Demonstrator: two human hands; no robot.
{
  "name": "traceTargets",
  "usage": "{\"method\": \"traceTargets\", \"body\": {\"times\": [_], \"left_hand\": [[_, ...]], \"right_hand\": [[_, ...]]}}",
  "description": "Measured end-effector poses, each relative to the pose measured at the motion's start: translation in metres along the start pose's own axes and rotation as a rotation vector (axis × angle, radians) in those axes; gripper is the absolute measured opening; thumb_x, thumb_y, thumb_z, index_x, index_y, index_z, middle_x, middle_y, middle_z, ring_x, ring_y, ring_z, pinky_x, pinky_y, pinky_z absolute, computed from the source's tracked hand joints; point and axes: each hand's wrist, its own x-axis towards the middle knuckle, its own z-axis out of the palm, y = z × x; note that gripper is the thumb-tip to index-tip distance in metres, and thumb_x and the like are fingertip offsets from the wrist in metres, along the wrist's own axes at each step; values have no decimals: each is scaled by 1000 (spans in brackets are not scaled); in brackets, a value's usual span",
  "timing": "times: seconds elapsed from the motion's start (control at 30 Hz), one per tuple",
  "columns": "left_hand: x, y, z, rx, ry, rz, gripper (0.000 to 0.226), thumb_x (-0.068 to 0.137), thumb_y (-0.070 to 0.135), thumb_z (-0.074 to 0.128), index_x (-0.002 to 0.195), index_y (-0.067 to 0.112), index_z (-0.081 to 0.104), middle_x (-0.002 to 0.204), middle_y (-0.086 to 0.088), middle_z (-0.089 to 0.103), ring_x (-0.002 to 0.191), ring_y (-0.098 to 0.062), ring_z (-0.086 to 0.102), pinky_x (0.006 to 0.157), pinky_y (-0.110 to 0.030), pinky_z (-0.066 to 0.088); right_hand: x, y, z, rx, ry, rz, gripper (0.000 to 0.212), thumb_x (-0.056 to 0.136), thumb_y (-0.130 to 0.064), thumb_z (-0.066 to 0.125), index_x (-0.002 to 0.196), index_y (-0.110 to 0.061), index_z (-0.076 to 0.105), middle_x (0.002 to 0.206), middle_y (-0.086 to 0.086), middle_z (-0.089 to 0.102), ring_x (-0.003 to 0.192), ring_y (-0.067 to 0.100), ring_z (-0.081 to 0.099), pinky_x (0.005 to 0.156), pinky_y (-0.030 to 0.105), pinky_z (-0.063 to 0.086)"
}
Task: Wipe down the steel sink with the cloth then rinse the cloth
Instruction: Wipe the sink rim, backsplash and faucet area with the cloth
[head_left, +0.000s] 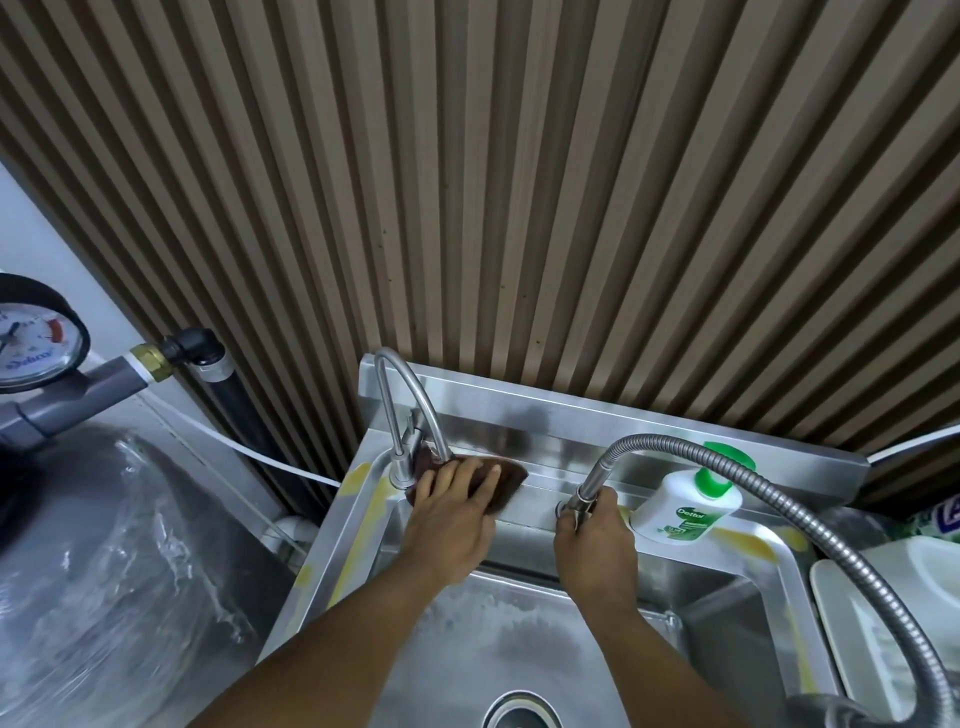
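Observation:
The steel sink (530, 634) fills the lower middle, with its drain at the bottom edge. On its back ledge, beside the base of a curved steel tap (402, 395), lies a brown cloth (506, 475). My left hand (452, 512) presses flat on that cloth with straight fingers. My right hand (595, 543) grips the nozzle end of a flexible metal spray hose (810, 514) just above the back ledge.
A white bottle with a green pump (688, 506) stands on the ledge right of my right hand. A white container (904, 603) sits at the right rim. A pressure gauge (36, 332), grey pipes and a steel tank (104, 571) stand at the left. A slatted wall rises behind.

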Motion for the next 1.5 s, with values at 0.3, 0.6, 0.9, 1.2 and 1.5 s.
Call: {"method": "traceTargets", "body": {"times": [0.3, 0.6, 0.9, 1.2, 1.5], "left_hand": [[3, 39, 17, -68, 82, 142, 61, 82, 38, 43, 140, 20, 53, 137, -7, 50, 130, -33, 42, 115, -58, 28], [7, 35, 21, 5, 60, 134, 87, 77, 40, 49, 157, 15, 23, 159, -11, 28, 149, -31, 20, 123, -52, 9], [-3, 24, 14, 30, 30, -271, 106, 83, 26, 65, 157, 5, -8, 166, -18, 0, 153, -36, -4, 124, -48, -7], [19, 71, 28, -11, 54, 164, 94, 70, 25, 77, 153, 13, 35, 158, -3, 38, 149, -26, 30, 119, -48, 11], [12, 22, 23, 84, 84, 68, 91, 81, 0, 61, 159, 11, 14, 164, -4, 22, 153, -24, 16, 122, -50, 12]], "right_hand": [[0, 1, 1, 22, -2, -1, 11, 96, -20, 56, 99, -20, 45, 97, 6, 67, 85, 32, 61, 68, 32, 39], [0, 2, 1, 16, 18, -5, 10, 95, -19, 57, 100, -18, 49, 97, 10, 68, 88, 37, 61, 69, 34, 38], [-4, 2, 0, 8, 46, -8, 18, 96, -34, 59, 111, -25, 55, 100, 3, 72, 89, 31, 67, 81, 40, 54], [-3, 2, -3, 3, 17, -9, 25, 93, -27, 61, 117, -23, 55, 103, 4, 70, 94, 34, 64, 79, 37, 48], [-4, 4, 1, -5, 28, -7, 22, 94, -32, 61, 113, -25, 52, 98, 3, 72, 88, 32, 66, 77, 38, 52]]}}
